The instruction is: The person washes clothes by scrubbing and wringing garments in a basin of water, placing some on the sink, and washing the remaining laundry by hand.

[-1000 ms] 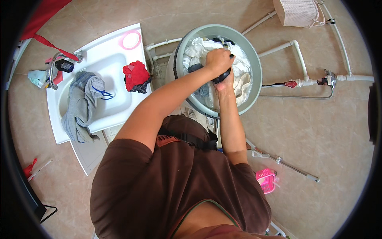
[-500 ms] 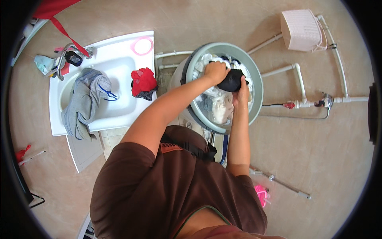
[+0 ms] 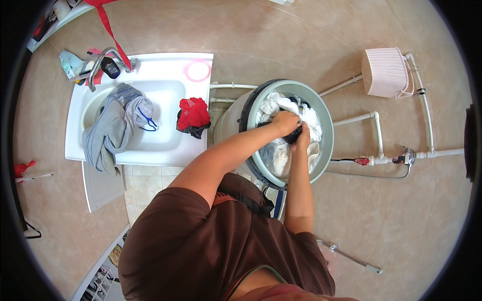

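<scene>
black cloth (image 3: 292, 136): held inside grey tub (image 3: 329, 135), right of sink (image 3: 173, 150) | left hand (image 3: 286, 123) + right hand (image 3: 303, 140): fingers wrapped round it | risk: could be dropped among white laundry (image 3: 312, 120) if grip gets loosened, tbh

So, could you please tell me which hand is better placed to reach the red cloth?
Probably the left hand: it is nearer the red cloth by the sink's edge; the right hand is farther. Both are on the black item.

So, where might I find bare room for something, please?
Bare: sink ledge between pink ring and red cloth; basin between that cloth and the grey garment. Crowded: the tub, where left hand and right hand hold black item amid laundry.
</scene>
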### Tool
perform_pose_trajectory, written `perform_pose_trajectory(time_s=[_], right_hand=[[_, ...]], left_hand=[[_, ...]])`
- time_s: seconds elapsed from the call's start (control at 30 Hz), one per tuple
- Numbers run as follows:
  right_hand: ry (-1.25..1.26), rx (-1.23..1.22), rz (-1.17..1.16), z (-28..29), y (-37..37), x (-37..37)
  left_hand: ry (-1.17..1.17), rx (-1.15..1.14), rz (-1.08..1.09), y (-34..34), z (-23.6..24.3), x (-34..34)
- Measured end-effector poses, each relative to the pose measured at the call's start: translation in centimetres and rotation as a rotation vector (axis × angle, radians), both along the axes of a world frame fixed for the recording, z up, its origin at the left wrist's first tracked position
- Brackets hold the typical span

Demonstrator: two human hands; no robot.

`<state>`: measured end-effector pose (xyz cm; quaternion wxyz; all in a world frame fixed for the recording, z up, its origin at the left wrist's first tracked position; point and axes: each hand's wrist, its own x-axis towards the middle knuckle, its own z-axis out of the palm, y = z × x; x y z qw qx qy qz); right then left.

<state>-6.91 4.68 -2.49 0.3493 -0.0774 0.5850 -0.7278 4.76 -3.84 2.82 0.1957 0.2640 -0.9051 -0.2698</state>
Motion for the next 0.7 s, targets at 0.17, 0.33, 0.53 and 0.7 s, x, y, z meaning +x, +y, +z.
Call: perform_pose_trajectory(time_s=[0.17, 0.33, 0.53, 0.7], right_hand=[[-0.149, -1.567, 0.18, 5.4, -3.6, 6.3], [-0.425, -0.622, 0.305, 4.0, 0.1, 5.9], [-0.474, -0.197, 0.126, 4.7, 0.6, 5.8], [-0.352, -0.507, 0.338, -0.6, 0.1, 1.9]], left_hand=[[0.337, -0.027, -0.023, 5.5, 6.3, -1.1], [0.351, -0.215, 0.011, 8.2, 3.4, -1.3], [0.231, 0.075, 0.212, 0.7, 3.5, -1.0], [0.283, 0.094, 0.021, 5.7, 5.2, -0.7]])
